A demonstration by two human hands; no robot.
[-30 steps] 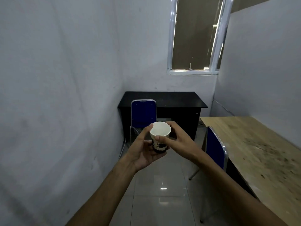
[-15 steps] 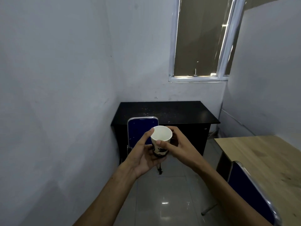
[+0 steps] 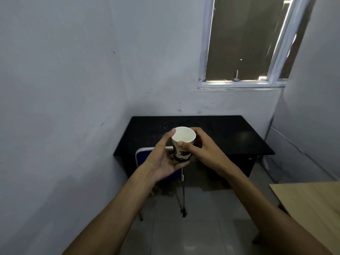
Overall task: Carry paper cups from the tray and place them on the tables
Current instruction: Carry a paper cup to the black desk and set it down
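Head view shows the paper cup (image 3: 183, 142) held upright, mouth up, its long axis vertical, in front of the near edge of the black table (image 3: 230, 137). Both hands grasp it: the left hand (image 3: 163, 159) cradles its base and side, and the right hand (image 3: 200, 146) pinches the wall below the rim. Dark print rings its lower half; no writing is legible. A blue chair (image 3: 142, 155) stands just below, and a wooden table (image 3: 312, 205) lies to the right.

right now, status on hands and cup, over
Left hand and right hand both grip paper cup, upright, empty. Black table ahead. Blue chair stands between.
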